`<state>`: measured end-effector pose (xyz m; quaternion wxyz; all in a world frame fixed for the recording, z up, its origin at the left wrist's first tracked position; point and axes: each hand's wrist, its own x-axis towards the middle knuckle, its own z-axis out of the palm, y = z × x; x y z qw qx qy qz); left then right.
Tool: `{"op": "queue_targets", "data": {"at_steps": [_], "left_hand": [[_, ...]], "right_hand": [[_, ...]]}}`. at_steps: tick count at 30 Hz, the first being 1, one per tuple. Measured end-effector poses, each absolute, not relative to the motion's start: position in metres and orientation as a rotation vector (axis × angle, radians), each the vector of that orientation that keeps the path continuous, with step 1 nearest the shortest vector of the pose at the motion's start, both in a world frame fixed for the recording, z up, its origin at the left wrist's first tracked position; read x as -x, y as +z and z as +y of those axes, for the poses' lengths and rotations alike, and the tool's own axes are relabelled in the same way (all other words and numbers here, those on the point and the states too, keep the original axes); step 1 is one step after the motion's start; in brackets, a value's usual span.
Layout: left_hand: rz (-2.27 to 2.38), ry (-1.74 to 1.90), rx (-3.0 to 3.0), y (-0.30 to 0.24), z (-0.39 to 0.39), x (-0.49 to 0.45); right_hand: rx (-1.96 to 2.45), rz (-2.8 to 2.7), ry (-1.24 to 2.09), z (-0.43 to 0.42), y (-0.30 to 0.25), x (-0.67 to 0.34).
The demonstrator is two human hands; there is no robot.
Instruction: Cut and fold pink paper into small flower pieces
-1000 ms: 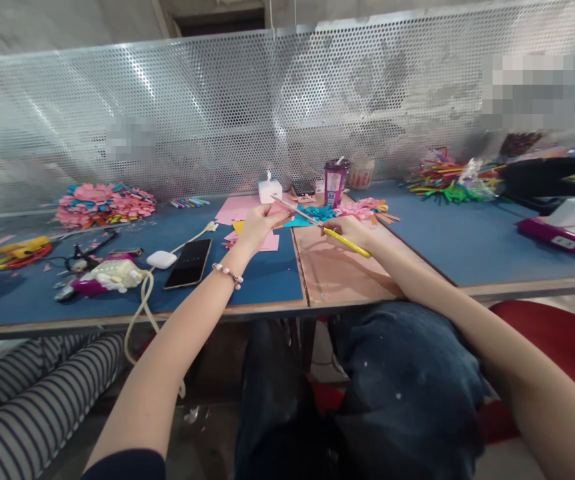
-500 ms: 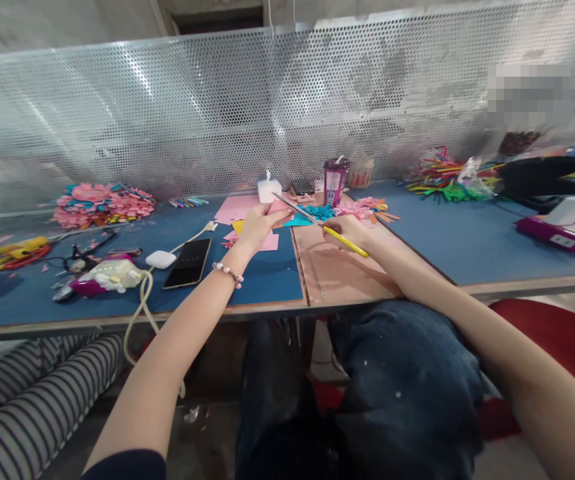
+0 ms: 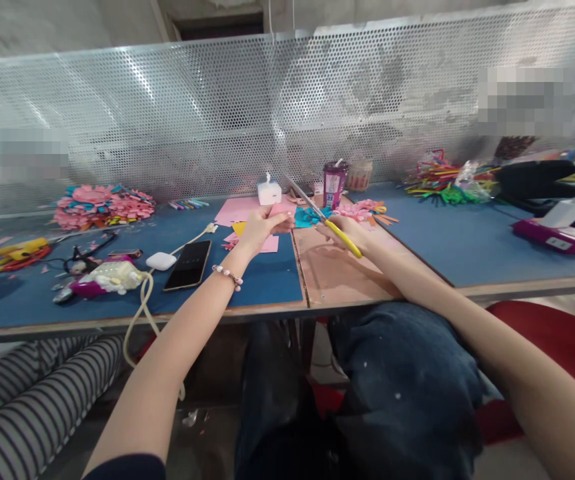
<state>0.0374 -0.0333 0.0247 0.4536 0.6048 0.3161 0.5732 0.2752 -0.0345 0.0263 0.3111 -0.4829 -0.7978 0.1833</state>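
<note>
My left hand (image 3: pixel 263 228) is closed on a small piece of pink paper (image 3: pixel 282 211), held a little above the table. In my right hand (image 3: pixel 346 231) is a pair of scissors (image 3: pixel 338 235) with yellow handles, its blades pointing up and away, just right of the pink paper and apart from it. Under and behind my hands lie a pink sheet (image 3: pixel 232 210), smaller pink pieces (image 3: pixel 269 245) and blue cut paper (image 3: pixel 309 216). A heap of pink cut paper (image 3: pixel 351 210) lies beyond my right hand.
A phone (image 3: pixel 188 265) and a white case (image 3: pixel 161 261) with a cable lie to the left. Farther left sits a big pile of pink paper flowers (image 3: pixel 102 205). A purple cup (image 3: pixel 334 185) stands at the back, before the perforated metal screen (image 3: pixel 207 113). A purple tissue pack (image 3: pixel 557 235) lies at right.
The scissors have swung away from the pink paper, their blades now tilted more steeply upward. My right hand has shifted slightly; my left hand still holds the paper in nearly the same place.
</note>
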Motion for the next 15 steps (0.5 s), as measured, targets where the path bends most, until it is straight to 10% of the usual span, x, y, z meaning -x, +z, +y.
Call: {"op": "queue_targets", "data": {"at_steps": [15], "left_hand": [[0.715, 1.496, -1.47, 0.03, -0.031, -0.034]], "right_hand": [[1.247, -2.319, 0.301, -0.031, 0.028, -0.279]]}}
